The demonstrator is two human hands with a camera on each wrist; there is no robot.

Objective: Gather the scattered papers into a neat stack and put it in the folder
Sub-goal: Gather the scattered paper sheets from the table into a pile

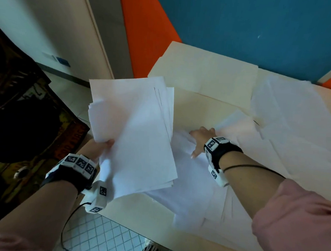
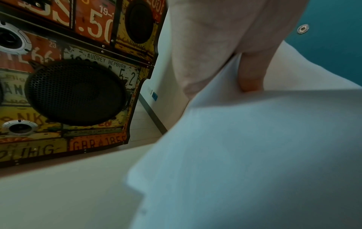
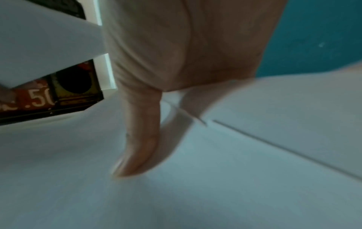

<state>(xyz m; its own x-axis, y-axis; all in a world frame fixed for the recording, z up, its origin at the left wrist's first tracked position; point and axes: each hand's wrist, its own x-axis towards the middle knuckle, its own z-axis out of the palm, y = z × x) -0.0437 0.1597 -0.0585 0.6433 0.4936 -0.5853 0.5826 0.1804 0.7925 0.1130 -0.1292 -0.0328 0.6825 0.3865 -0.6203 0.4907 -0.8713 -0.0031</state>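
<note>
My left hand (image 1: pixel 101 147) gripped uneven bundle of papers (image 1: pixel 133 131), lifted over table's left edge. My right hand (image 1: pixel 200 139) lay flat, fingers spread, thumb (image 3: pixel 137 147) pressing loose sheets (image 1: pixel 192 185) on table (image 1: pixel 146 207); it held nothing. More sheets (image 1: pixel 296 121) lay scattered far right. Open folder (image 1: pixel 204 79) sat beyond both hands. Best approach, I judged: slide loose sheets together under flat palm, add to bundle, then tap edges square. Both forearms reached forward, right one further.
</note>
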